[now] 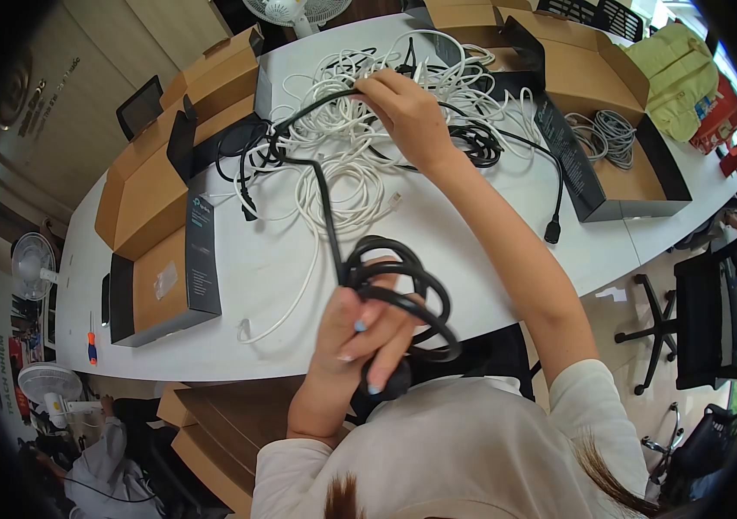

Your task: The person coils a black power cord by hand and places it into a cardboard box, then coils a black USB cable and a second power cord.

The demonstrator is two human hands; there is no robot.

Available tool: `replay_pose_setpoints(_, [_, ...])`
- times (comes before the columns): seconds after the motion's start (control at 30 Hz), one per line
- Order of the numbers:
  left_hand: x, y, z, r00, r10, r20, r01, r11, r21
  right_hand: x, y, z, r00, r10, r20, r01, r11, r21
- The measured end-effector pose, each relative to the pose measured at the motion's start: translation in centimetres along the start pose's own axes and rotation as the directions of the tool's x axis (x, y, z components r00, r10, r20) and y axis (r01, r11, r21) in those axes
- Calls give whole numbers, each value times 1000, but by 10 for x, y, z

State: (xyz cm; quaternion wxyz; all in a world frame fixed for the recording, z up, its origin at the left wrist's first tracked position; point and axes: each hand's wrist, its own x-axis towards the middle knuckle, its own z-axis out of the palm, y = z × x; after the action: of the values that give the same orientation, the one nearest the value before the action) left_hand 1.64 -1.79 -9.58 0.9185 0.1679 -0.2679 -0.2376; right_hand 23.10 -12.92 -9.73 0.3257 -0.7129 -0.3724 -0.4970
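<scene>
My left hand [368,333] grips a coiled bundle of black cable [412,290] near my chest. From the coil the black cable runs up across the white table [472,251] to my right hand [403,108], which pinches the same cable above a tangled heap of white cables [342,147]. More black cable [472,143] lies looped in the heap, with a plug end [551,232] resting on the table to the right.
Open cardboard boxes [152,199] line the table's left side, one beside a black box [200,259]. Another box [619,164] at right holds a grey cable coil [602,137]. A screwdriver [92,346], fans [35,259] and an office chair [714,311] surround the table.
</scene>
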Motion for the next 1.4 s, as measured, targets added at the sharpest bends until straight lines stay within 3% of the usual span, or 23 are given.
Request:
replay_pose_setpoints(0.03, [-1, 10, 2, 998, 30, 48, -31, 999, 9, -3, -1, 0, 999, -4, 52, 4, 1000, 3])
replay_pose_setpoints(0.07, [-1, 21, -2, 984, 54, 172, -33, 992, -124, -7, -2, -1, 995, -9, 103, 8, 1000, 8])
replay_pose_setpoints(0.13, [-5, 37, 13, 937, 325, 129, -283, 921, -268, -10, -2, -4, 975, -52, 215, 42, 998, 49])
replay_pose_setpoints(0.17, [-3, 55, 10, 890, 373, 262, -312, 918, -245, -12, -1, -8, 958, -87, 272, 66, 994, 84])
replay_pose_setpoints(0.2, [-5, 61, 29, 844, 530, 78, -499, 831, -246, -13, -2, -11, 938, -124, 325, 88, 989, 122])
replay_pose_setpoints(0.23, [-3, 71, 37, 819, 571, 57, -517, 777, -358, -13, -4, -15, 929, -119, 350, 68, 986, 153])
replay_pose_setpoints(0.27, [-5, 87, 31, 789, 605, 108, -555, 777, -296, -13, -9, -20, 919, -118, 377, 51, 982, 184])
replay_pose_setpoints(0.33, [-16, 115, 17, 698, 715, -29, -716, 696, -55, -15, -17, -29, 913, -128, 388, 15, 960, 280])
replay_pose_setpoints(0.4, [-18, 134, 3, 703, 711, -11, -711, 703, -1, -21, -21, -34, 883, -168, 438, 20, 946, 322])
replay_pose_setpoints(0.47, [6, 131, -10, 478, 865, -149, -788, 498, 363, -33, -28, -32, 872, -192, 451, 7, 925, 379])
replay_pose_setpoints(0.5, [27, 117, -12, 234, 959, -159, -664, 277, 694, -35, -29, -32, 864, -191, 466, -3, 923, 384])
replay_pose_setpoints(0.53, [38, 114, -27, 203, 979, -33, -504, 133, 853, -37, -29, -32, 857, -189, 480, -14, 922, 387])
replay_pose_setpoints(0.57, [43, 110, -43, 200, 975, 96, -315, -29, 949, -37, -29, -34, 849, -186, 494, -24, 921, 389])
replay_pose_setpoints(0.63, [50, 90, -51, 317, 929, 192, -93, -171, 981, -33, -30, -42, 828, -187, 529, -9, 938, 346])
replay_pose_setpoints(0.67, [53, 84, -49, 379, 912, 159, -96, -132, 987, -33, -28, -45, 826, -216, 521, 28, 938, 344])
replay_pose_setpoints(0.77, [53, 78, -58, 477, 861, 177, 60, -233, 971, -35, -27, -49, 833, -256, 490, 81, 933, 350])
replay_pose_setpoints(0.87, [48, 83, -63, 699, 651, 294, 328, -658, 678, -32, -24, -53, 831, -284, 479, 144, 940, 308])
replay_pose_setpoints(1.0, [39, 80, -69, 866, 495, 69, 324, -662, 676, -18, -22, -57, 853, -327, 408, 260, 942, 211])
replay_pose_setpoints(1.1, [31, 71, -52, 900, 309, -307, 421, -442, 792, -10, -15, -51, 881, -341, 328, 305, 939, 157])
replay_pose_setpoints(1.13, [30, 65, -48, 914, 283, -292, 398, -472, 786, -9, -15, -50, 886, -336, 319, 300, 941, 157])
replay_pose_setpoints(1.23, [31, 68, -40, 862, 232, -450, 504, -315, 804, -8, -16, -48, 900, -299, 319, 259, 952, 161])
replay_pose_setpoints(1.37, [24, 72, -64, 889, 273, -368, 277, 320, 906, -4, -20, -47, 926, -276, 259, 252, 960, 123])
replay_pose_setpoints(1.4, [23, 75, -65, 924, 242, -296, 233, 258, 937, -3, -20, -46, 932, -272, 238, 248, 961, 125])
